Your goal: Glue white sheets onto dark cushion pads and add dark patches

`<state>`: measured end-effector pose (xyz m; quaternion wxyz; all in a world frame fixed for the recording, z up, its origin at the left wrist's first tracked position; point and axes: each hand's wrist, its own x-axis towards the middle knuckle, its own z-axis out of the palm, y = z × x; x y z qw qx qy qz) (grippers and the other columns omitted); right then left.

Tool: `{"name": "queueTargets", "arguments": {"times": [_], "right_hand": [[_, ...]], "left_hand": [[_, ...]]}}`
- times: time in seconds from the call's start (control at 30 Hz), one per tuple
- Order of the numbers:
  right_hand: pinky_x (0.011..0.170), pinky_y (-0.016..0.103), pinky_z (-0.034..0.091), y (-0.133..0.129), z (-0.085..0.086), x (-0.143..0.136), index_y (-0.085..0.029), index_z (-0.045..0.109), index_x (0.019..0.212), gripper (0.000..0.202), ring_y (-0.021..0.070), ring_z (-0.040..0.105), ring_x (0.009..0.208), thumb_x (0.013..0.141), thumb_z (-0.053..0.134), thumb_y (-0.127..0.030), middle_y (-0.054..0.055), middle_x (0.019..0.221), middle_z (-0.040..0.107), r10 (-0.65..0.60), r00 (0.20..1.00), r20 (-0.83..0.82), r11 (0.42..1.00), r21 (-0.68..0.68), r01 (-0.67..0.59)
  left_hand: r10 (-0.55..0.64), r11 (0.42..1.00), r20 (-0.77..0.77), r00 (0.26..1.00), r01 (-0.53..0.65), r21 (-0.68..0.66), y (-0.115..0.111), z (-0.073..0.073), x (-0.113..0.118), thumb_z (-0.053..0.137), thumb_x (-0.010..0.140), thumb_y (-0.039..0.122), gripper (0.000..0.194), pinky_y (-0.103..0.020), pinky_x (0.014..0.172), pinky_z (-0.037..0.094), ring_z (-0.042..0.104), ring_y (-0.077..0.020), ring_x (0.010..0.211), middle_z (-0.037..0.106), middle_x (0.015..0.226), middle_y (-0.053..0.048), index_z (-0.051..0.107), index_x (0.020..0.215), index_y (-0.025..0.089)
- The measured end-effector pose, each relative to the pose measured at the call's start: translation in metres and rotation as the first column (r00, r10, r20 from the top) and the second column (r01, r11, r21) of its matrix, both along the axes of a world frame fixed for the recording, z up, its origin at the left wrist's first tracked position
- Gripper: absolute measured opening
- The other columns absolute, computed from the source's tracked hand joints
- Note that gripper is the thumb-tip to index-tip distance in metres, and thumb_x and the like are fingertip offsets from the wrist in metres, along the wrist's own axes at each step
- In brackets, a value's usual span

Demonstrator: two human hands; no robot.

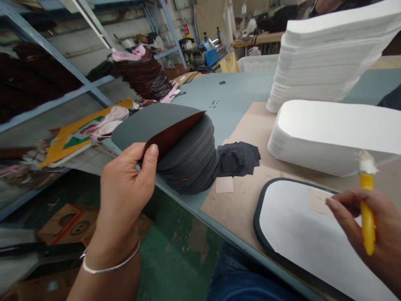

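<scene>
My left hand [131,179] pinches the near edge of a dark grey sheet [153,121], the top one on a rounded stack of grey pieces [191,163]. That edge is lifted and bent, showing a dark red-brown underside. A brush with a yellow handle [367,221] is held in my right hand [372,221], its whitish bristles pointing up. Below that hand lies a white rounded panel [291,225] with a dark border. A small beige square [318,200] is at my right fingertips, over the panel; I cannot tell whether they grip it.
Small dark fabric squares [238,159] are piled beside the grey stack, near a pale square [224,184]. Two stacks of white pieces, one low [332,138] and one tall [322,58], stand behind the panel. A dark red stack [142,77] is farther back; blue shelving [56,52] rises left.
</scene>
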<state>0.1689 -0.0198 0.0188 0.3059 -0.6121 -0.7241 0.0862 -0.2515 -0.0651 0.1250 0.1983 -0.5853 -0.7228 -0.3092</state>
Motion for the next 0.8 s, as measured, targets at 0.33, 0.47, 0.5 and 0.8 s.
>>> {"name": "queueTargets", "arguments": {"times": [0.33,0.47,0.5,0.8], "right_hand": [[0.063,0.031,0.055,0.04,0.085,-0.159,-0.024,0.045,0.097,0.045,0.02,0.069,0.08,0.092,0.059,-0.067,0.004,0.09,0.069,0.303,0.546,-0.781,0.806,-0.096,-0.585],[0.06,0.027,0.045,0.045,0.096,-0.19,-0.024,0.044,0.092,0.034,0.0117,0.049,0.063,0.085,0.07,-0.045,-0.005,0.076,0.047,0.333,0.541,-0.772,0.879,0.048,-0.474],[0.063,0.026,0.043,0.044,0.095,-0.191,-0.024,0.045,0.092,0.028,0.0109,0.045,0.064,0.085,0.068,-0.038,-0.005,0.077,0.045,0.361,0.568,-0.74,0.9,0.117,-0.42],[0.055,0.022,0.036,-0.001,0.08,-0.109,-0.025,0.044,0.094,0.013,0.01,0.042,0.063,0.096,0.057,-0.023,-0.004,0.082,0.045,0.315,0.662,-0.68,0.939,0.121,-0.323]], "left_hand": [[-0.406,0.879,-0.178,0.897,0.436,0.194,0.008,-0.017,0.063,0.061,0.094,0.004,0.028,-0.036,0.098,0.056,0.068,-0.0206,0.104,0.073,0.111,-0.008,0.066,0.116,0.02],[-0.524,0.803,-0.191,0.83,0.556,0.214,-0.01,-0.04,0.095,0.066,0.092,0.011,0.032,-0.041,0.103,0.056,0.067,-0.0257,0.115,0.073,0.117,-0.012,0.065,0.123,0.019],[-0.59,0.753,-0.2,0.782,0.623,0.21,-0.016,-0.05,0.102,0.067,0.093,0.016,0.031,-0.04,0.101,0.057,0.068,-0.0254,0.113,0.074,0.115,-0.011,0.066,0.123,0.021],[-0.191,0.739,0.947,0.26,0.673,-0.035,-0.015,-0.106,0.108,0.062,0.092,0.041,0.041,-0.045,0.093,0.062,0.072,-0.0338,0.112,0.078,0.115,-0.008,0.07,0.131,0.03]]}}
